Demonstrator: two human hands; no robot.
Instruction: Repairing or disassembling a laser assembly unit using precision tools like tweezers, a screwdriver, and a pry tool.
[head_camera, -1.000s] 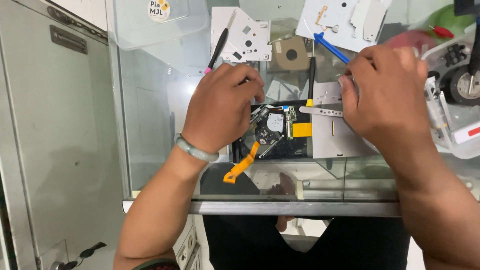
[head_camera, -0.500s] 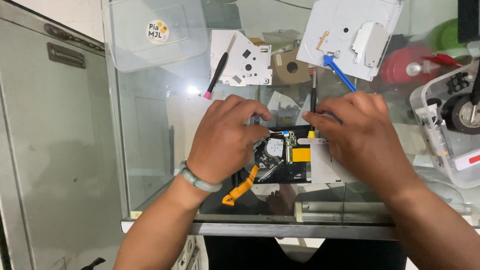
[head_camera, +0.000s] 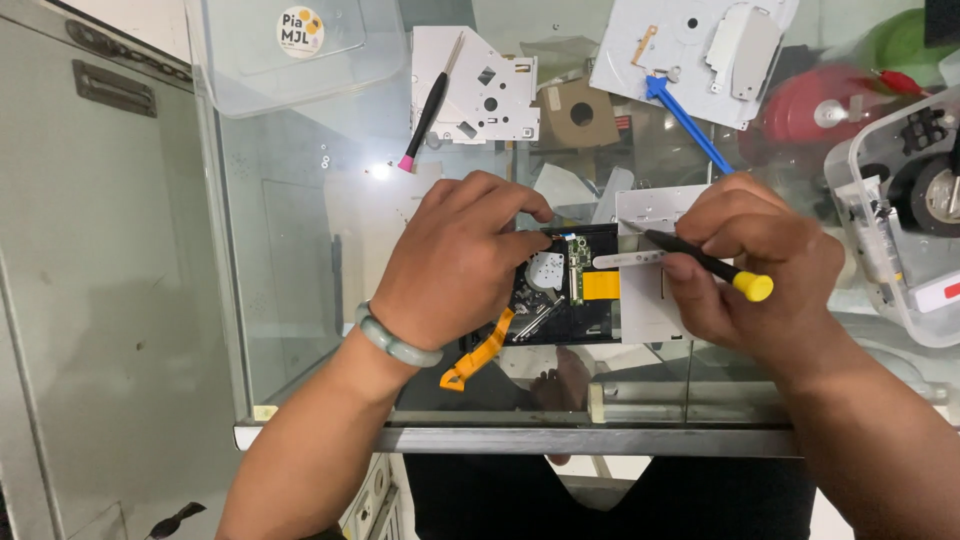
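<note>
Meanwhile, black round parts (head_camera: 935, 190) inside clear plastic tub (head_camera: 880, 270), beside right hand (head_camera: 750, 270).

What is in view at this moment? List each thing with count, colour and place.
Disc-drive mechanism: 1, black with a green board and yellow patch, centre of the glass top, under both hands.
Flat cable: 1, orange, trailing from the mechanism's near left corner.
Metal strip: 1, silver, lying across the mechanism's right edge.
Metal plates: 2, pale grey, at the far side.
Brush: 1, black with pink tip, on the left plate.
Pry tool: 1, blue, by the right plate.
Plastic tub: 1, clear, right edge.
Glass table: 1, clear, metal front rail.
Bracelet: 1, pale green, left wrist.
Left hand: steadying the mechanism.
Right hand: gripping a black screwdriver with a yellow cap.
</note>
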